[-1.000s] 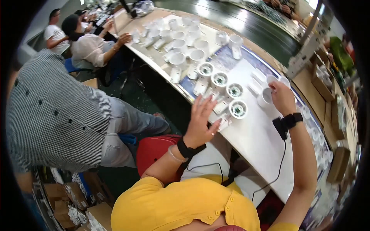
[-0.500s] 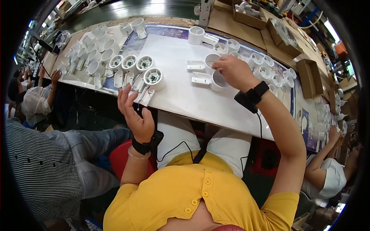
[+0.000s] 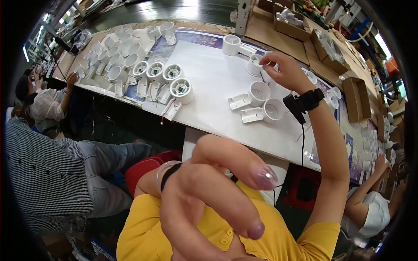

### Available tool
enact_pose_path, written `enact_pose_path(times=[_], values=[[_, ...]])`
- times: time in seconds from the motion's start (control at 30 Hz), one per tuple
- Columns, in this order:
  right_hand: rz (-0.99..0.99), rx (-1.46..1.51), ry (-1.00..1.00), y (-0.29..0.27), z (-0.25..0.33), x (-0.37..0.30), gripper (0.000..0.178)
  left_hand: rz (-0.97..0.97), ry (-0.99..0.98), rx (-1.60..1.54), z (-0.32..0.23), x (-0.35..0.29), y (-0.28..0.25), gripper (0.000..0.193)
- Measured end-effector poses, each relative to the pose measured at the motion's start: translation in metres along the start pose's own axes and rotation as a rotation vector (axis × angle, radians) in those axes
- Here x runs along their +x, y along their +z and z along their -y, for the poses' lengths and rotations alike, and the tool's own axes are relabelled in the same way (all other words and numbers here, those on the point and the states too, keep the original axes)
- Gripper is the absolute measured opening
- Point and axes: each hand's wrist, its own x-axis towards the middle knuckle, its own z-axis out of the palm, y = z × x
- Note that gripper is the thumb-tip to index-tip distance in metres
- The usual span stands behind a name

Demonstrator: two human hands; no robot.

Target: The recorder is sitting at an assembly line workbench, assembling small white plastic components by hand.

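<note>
My left hand (image 3: 211,187) is raised close in front of my chest, large in the head view. Its fingers are bent and apart, and nothing shows between them. Over the far right of the table, my right hand (image 3: 285,74) pinches the rim of a white cup-shaped housing (image 3: 254,68). Nearer on the white sheet lie two more white housings, one (image 3: 260,92) just behind the other (image 3: 273,109), their flat arms pointing left. To the left stand several housings with circuit boards (image 3: 180,88) inside and loose wires.
Many white housings (image 3: 116,74) crowd the table's left end. Another lone housing (image 3: 231,45) stands at the back. Cardboard boxes (image 3: 356,100) line the right side. A person in a checked shirt (image 3: 48,182) sits at my left; others are at both sides.
My left hand has come up from the table edge toward my chest. My right hand has gone from the near pair of housings to one farther back; that pair now lies nearer and more right.
</note>
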Motion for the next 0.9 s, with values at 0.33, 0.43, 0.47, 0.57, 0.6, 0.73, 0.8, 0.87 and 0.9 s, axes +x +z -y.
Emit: enact_pose_path(times=[0.33,0.43,0.47,0.57,0.6,0.73,0.8,0.87,0.9], values=[[-0.114,-0.301,0.179,0.041,-0.033,0.079,0.043,0.151,0.491,0.045,0.021,0.040,-0.044,0.042],[-0.046,-0.239,0.206,0.047,-0.029,0.090,0.044,0.142,0.462,0.122,0.012,0.037,-0.055,0.042],[-0.023,-0.225,0.215,0.046,-0.030,0.092,0.045,0.138,0.461,0.132,0.011,0.037,-0.058,0.042],[0.000,-0.227,0.221,0.049,-0.045,0.099,0.045,0.125,0.463,0.151,0.010,0.037,-0.063,0.043],[0.002,-0.243,0.230,0.051,-0.050,0.100,0.045,0.118,0.464,0.153,0.010,0.037,-0.063,0.043],[0.073,-0.289,0.239,0.051,-0.056,0.107,0.046,0.095,0.467,0.165,0.005,0.033,-0.066,0.043],[0.104,-0.305,0.237,0.051,-0.053,0.109,0.046,0.068,0.429,0.164,0.002,0.028,-0.067,0.043],[0.080,-0.317,0.221,0.050,-0.042,0.107,0.042,0.053,0.412,0.166,-0.005,0.023,-0.064,0.042],[0.068,-0.323,0.213,0.050,-0.039,0.105,0.040,0.034,0.340,0.165,-0.011,0.019,-0.060,0.047]])
